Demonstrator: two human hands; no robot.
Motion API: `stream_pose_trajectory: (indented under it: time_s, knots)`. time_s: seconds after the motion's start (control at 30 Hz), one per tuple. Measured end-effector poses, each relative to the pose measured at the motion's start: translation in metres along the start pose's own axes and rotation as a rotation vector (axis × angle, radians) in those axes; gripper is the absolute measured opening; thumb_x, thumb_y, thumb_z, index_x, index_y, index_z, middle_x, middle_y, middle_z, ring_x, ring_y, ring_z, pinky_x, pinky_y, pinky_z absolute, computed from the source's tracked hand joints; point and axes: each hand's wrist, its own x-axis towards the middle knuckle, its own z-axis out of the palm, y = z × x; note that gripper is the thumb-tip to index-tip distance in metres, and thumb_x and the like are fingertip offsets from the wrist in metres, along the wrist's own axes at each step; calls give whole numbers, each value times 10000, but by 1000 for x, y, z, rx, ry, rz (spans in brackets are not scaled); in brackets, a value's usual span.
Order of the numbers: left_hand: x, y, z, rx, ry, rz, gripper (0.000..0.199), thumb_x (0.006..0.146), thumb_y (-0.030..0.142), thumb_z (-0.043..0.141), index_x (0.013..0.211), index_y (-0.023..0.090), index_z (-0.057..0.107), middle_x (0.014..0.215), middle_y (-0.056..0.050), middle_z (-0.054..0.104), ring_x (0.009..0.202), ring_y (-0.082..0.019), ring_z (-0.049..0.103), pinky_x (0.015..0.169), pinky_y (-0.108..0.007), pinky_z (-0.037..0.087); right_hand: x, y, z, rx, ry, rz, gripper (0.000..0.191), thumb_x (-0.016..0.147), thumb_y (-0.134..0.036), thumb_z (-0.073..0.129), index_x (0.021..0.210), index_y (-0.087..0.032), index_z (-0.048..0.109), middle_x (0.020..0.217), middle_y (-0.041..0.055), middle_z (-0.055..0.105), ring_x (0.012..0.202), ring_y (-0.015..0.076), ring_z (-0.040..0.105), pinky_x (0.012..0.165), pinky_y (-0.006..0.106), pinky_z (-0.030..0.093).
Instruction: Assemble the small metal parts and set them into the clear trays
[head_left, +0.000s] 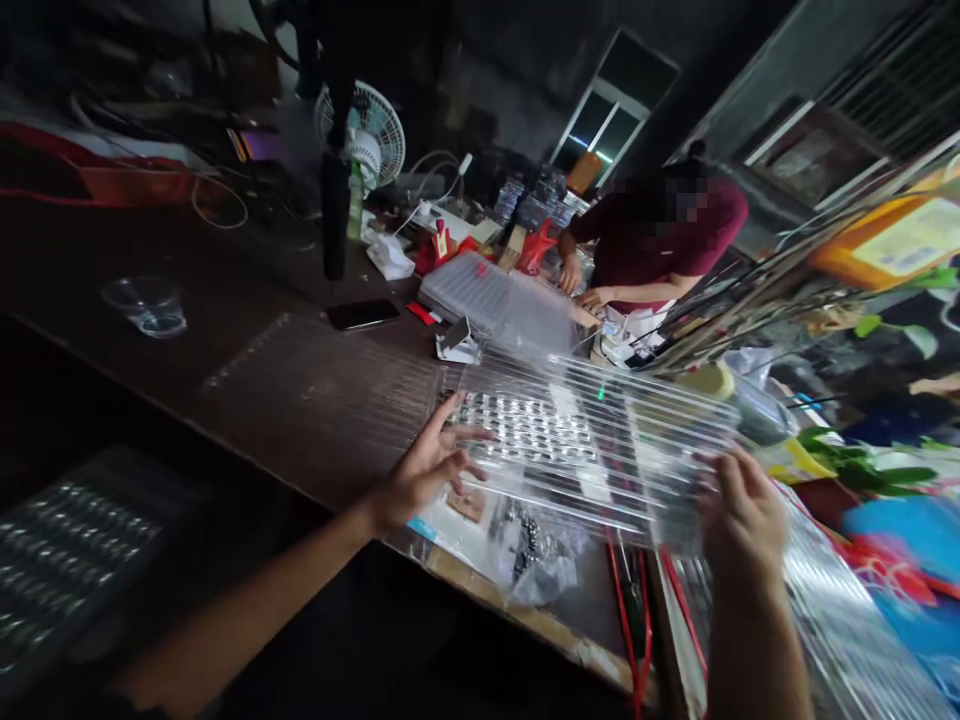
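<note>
Clear ribbed tray [645,440] — in right hand [742,510]

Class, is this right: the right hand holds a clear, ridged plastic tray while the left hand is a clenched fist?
No: the head view shows the left hand open, fingers spread. The right hand does hold the clear, ridged plastic tray.

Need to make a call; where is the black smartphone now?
In the head view, the black smartphone lies left of centre on the dark tabletop, just left of a small red item and beyond the left hand.
</note>
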Motion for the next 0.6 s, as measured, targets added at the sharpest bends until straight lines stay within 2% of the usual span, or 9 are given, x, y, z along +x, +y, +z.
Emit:
stream_pose_trajectory:
  time_s: [0.07,0.1,0.17,0.23,0.3,0.4,0.5,0.6]
  knots:
    - [9,-14,-3,64,169,-53,940,872,476,640,1569,308,32,1344,-170,578,858,-200,694,599,-249,500,24,8,31,113,-73,74,564,690,-549,714,1178,-282,626,997,56,646,580,124,532,457,267,420]
    - [16,-22,-7,104,246,-79,935,877,442,633,1570,292,22,1339,-170,584,905,-212,691,641,-273,523,34,14,45,141,-117,117,612,642,-519,743,1183,-263,616,980,54,649,586,125,539,462,263,423]
    - [32,-39,-19,218,375,-126,876,885,391,605,1570,247,77,1403,-173,541,1142,-259,623,866,-375,535,54,26,70,137,-190,150,602,586,-463,769,1124,-227,637,927,55,667,652,156,590,517,273,466]
    - [46,-50,-29,409,434,-191,791,886,355,584,1553,203,186,1512,-172,428,1370,-275,447,1106,-432,386,70,38,90,119,-245,148,541,563,-413,775,1054,-215,663,905,56,690,763,196,637,629,296,515]
    - [55,-52,-34,634,432,-274,738,881,355,576,1524,157,273,1580,-175,310,1473,-286,276,1204,-435,221,82,47,104,95,-284,135,468,572,-374,766,1004,-216,680,958,67,714,898,232,657,766,330,530]
    - [58,-48,-32,903,416,-341,744,870,421,569,1495,103,322,1620,-195,170,1508,-350,120,1213,-519,101,94,59,118,44,-335,120,364,621,-335,735,959,-202,701,1043,97,730,1048,273,649,916,381,499]
    - [56,-43,-30,1155,387,-349,711,883,483,521,1469,108,372,1633,-181,113,1508,-374,75,1186,-575,121,97,73,126,-20,-362,112,346,671,-327,704,982,-175,703,1097,134,722,1100,293,641,964,416,477]
    - [54,-45,-33,1356,322,-370,652,910,474,468,1443,103,416,1620,-186,181,1500,-361,126,1172,-569,169,96,92,130,-103,-342,95,421,724,-367,675,1096,-169,672,1209,148,681,1144,288,617,985,423,459]
